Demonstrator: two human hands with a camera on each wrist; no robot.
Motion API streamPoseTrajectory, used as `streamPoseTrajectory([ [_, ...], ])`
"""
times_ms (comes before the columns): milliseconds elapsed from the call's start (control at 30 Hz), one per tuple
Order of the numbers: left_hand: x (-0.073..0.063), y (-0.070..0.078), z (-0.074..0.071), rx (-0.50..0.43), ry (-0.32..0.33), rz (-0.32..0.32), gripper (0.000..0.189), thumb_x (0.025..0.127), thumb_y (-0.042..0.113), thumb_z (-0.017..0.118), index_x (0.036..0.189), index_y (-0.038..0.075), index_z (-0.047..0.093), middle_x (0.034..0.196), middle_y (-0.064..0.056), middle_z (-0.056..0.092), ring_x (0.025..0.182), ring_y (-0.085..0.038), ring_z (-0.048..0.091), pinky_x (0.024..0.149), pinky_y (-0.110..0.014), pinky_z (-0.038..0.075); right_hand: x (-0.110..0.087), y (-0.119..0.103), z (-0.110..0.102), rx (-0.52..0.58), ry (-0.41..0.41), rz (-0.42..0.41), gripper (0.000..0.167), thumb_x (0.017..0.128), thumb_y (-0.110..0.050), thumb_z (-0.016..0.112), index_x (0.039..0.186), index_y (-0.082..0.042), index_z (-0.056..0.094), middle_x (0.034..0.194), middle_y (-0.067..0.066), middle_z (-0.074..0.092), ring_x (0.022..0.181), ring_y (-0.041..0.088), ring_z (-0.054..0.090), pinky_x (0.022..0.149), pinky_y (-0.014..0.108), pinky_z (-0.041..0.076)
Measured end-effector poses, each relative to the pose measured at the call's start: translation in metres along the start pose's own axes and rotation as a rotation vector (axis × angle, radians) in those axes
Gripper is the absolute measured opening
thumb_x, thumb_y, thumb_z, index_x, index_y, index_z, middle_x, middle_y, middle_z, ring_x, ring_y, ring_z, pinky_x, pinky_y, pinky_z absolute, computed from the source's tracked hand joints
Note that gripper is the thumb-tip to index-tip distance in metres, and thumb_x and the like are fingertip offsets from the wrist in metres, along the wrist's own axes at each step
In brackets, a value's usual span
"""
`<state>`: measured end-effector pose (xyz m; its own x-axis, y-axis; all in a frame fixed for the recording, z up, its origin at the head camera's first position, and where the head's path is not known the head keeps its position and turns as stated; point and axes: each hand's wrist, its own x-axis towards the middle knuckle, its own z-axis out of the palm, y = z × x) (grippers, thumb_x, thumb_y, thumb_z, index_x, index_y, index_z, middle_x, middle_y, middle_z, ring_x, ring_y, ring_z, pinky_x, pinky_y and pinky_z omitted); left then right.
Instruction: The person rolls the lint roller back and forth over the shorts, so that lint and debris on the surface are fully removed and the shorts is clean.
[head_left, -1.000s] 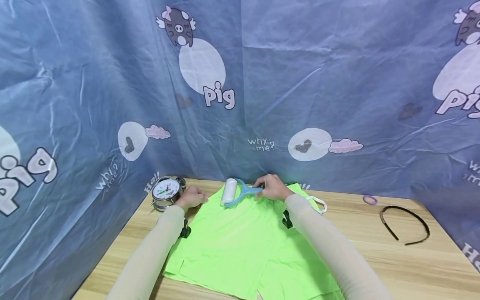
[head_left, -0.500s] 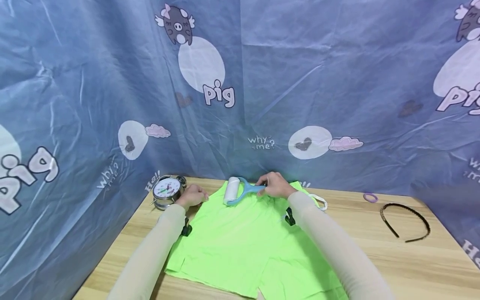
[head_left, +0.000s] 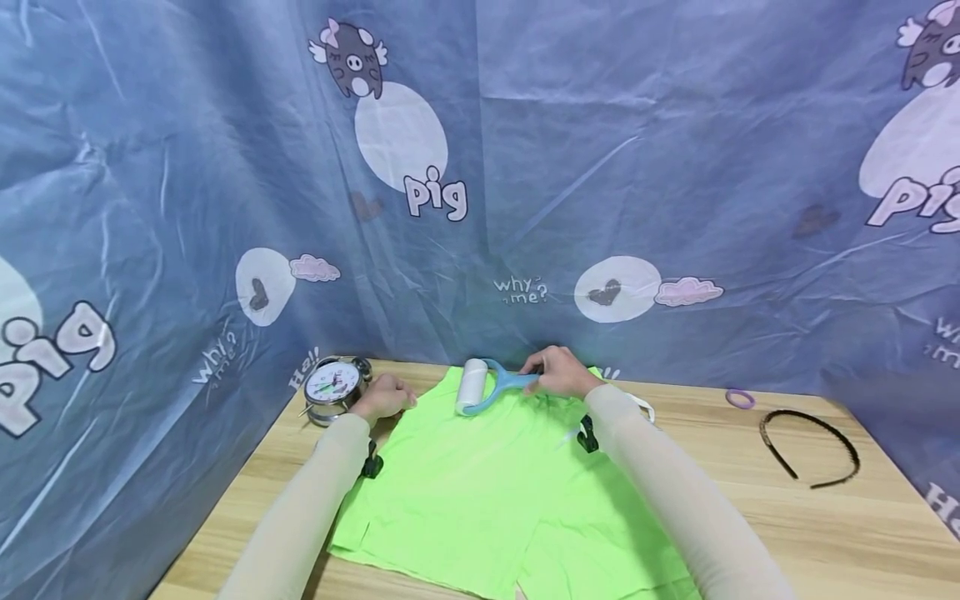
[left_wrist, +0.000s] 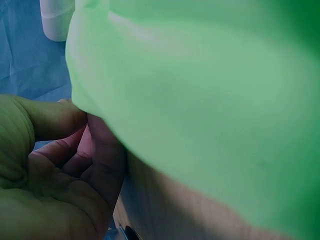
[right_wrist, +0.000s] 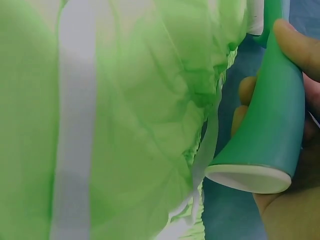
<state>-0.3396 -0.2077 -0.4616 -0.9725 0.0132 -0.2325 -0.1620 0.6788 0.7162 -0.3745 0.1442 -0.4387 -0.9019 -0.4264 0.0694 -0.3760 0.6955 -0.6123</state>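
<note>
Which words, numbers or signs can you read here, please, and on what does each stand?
"pig": on the blue backdrop, repeated, cut off at the right edge.
"why me?": on the blue backdrop, repeated.
"Ha!!": on the blue backdrop, near the alarm clock.
Alarm clock dial: markings too small to read.
Green garment and roller: no readable text.

- Shorts [head_left: 465,500]: neon green
- Roller [head_left: 508,381]: blue and white
- Clock [head_left: 334,385]: silver, white-faced
- Curtain [head_left: 555,192]: blue, pig and pink-cloud prints
- Headband [head_left: 787,412]: black
- Ring [head_left: 740,407]: purple
- Table [head_left: 720,442]: tan, wood-grained
</note>
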Motion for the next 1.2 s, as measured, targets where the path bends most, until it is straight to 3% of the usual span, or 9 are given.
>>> streamPoseTrajectory([
  [667, 0.004, -0.003, 0.000, 0.043, -0.002, -0.007, 0.009, 0.090, 0.013, 0.064, 0.087, 0.009, 0.071, 0.109, -0.007, 0.071, 0.089, -0.019, 0.057, 0.075, -0.029, 0.046, -0.009, 0.010, -0.010, 0.016, -0.040, 0.054, 0.020, 0.075, -0.019, 0.087, 0.093, -0.019, 0.081, 0.072, -0.005, 0.074, 0.058, 0.016, 0.044, 0.064, 0.028, 0.045],
  [967, 0.001, -0.001, 0.000, 0.011, -0.003, 0.000, 0.008, 0.089, 0.011, 0.065, 0.086, 0.008, 0.072, 0.104, -0.008, 0.070, 0.081, -0.020, 0.056, 0.072, -0.030, 0.046, -0.014, 0.012, -0.012, 0.002, -0.027, 0.068, 0.021, 0.075, -0.020, 0.088, 0.095, -0.019, 0.081, 0.069, -0.004, 0.072, 0.056, 0.015, 0.041, 0.062, 0.028, 0.043],
  [1200, 0.003, -0.001, 0.000, 0.027, 0.016, 0.002, 0.008, 0.088, 0.011, 0.066, 0.086, 0.008, 0.073, 0.101, -0.007, 0.069, 0.083, -0.020, 0.057, 0.075, -0.029, 0.047, -0.019, 0.014, -0.015, 0.022, -0.015, 0.069, 0.022, 0.073, -0.019, 0.089, 0.094, -0.019, 0.081, 0.073, -0.004, 0.073, 0.063, 0.016, 0.052, 0.064, 0.029, 0.046],
])
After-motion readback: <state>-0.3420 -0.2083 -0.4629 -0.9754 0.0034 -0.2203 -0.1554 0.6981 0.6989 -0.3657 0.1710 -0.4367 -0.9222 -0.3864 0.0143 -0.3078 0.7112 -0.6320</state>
